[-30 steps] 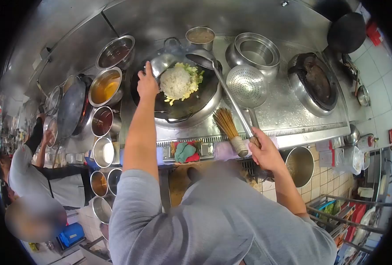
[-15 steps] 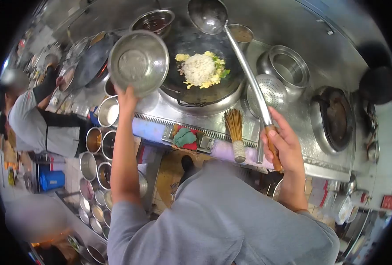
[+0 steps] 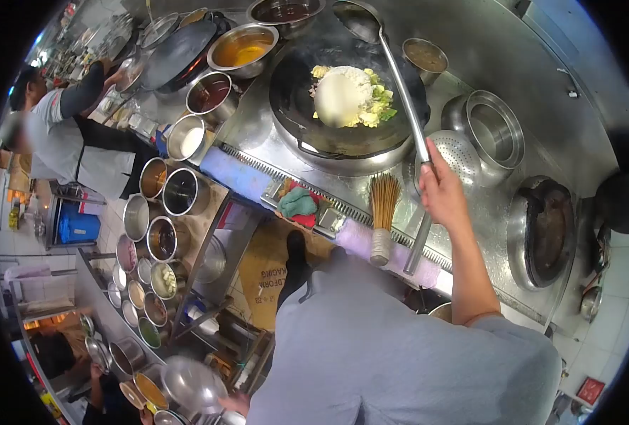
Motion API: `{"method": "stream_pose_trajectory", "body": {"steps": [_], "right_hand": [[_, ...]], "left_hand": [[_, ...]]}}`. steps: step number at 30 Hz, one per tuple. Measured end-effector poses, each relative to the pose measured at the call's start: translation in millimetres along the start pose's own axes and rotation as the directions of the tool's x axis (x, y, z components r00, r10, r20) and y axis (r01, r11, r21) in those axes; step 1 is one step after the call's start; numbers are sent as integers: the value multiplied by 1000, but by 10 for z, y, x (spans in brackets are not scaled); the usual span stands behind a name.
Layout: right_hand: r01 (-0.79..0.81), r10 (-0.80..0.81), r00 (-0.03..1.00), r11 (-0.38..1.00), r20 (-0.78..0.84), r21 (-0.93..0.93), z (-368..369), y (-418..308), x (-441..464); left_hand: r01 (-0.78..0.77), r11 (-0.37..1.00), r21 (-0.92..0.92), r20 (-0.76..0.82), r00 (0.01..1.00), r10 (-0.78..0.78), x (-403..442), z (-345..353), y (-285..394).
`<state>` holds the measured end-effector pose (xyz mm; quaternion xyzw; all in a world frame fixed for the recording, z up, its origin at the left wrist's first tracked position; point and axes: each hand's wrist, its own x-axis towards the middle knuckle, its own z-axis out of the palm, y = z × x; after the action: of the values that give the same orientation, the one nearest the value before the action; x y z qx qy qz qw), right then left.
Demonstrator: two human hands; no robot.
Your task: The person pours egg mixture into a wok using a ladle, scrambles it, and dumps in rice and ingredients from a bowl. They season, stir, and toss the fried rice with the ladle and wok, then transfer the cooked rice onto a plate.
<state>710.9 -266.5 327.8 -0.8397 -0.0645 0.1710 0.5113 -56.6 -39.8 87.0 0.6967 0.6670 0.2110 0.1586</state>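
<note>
A long-handled ladle point(image 3: 405, 91) is gripped near the end of its handle by my right hand point(image 3: 442, 188), its bowl above the back of the wok. The black wok point(image 3: 296, 106) holds white rice point(image 3: 343, 99) with yellow and green pieces around it. At the bottom left, my left hand point(image 3: 236, 402) is at the edge of a metal bowl point(image 3: 190, 384), which is blurred; most of the hand's fingers are hidden. A bamboo brush point(image 3: 383, 216) stands in front of the wok, beside the perforated strainer point(image 3: 456, 157).
Several metal containers of sauces and ingredients point(image 3: 164, 239) line the left side. A co-worker point(image 3: 52, 134) stands at another wok point(image 3: 180, 55) at the upper left. Nested pots point(image 3: 495, 131) and another burner point(image 3: 548, 230) are at the right. A folded green cloth point(image 3: 298, 203) lies on the stove's front ledge.
My left hand has carried the metal bowl from beside the wok down to the lower left. My right hand still holds the ladle. The view has turned, showing more containers at the left.
</note>
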Motion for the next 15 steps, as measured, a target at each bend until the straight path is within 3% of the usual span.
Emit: {"method": "stream_pose_trajectory", "body": {"steps": [1, 2, 3, 4, 5, 6, 10, 13, 15], "right_hand": [[78, -83, 995, 993, -53, -88, 77, 125, 42], [97, -99, 995, 976, -2, -195, 154, 375, 137], [100, -102, 995, 976, 3, -192, 178, 508, 192], [49, -30, 996, 966, 78, -252, 188, 603, 234], [5, 43, 988, 949, 146, -316, 196, 627, 266], [-103, 137, 973, 978, 185, -182, 76, 352, 242], [-106, 118, 983, 990, 143, -88, -266, -114, 184], [7, -7, 1000, 995, -3, -97, -331, -259, 134], [224, -281, 946, 927, -163, -300, -211, -154, 101]], "left_hand": [[-235, 970, 62, 2, 972, 235, -244, -179, -22], [276, 936, 218, 63, 953, -296, -691, -297, -77], [415, 879, 234, 90, 891, -445, -857, -274, -170], [464, 852, 241, 112, 859, -499, -931, -238, -188], [487, 839, 242, 137, 839, -527, -966, -220, -182], [502, 832, 238, 158, 825, -543, -977, -175, -163], [511, 835, 203, 244, 800, -549, -871, -113, -136], [518, 840, 158, 261, 799, -542, -669, -90, -137], [515, 846, 139, 251, 808, -533, -436, -103, -129]]}}
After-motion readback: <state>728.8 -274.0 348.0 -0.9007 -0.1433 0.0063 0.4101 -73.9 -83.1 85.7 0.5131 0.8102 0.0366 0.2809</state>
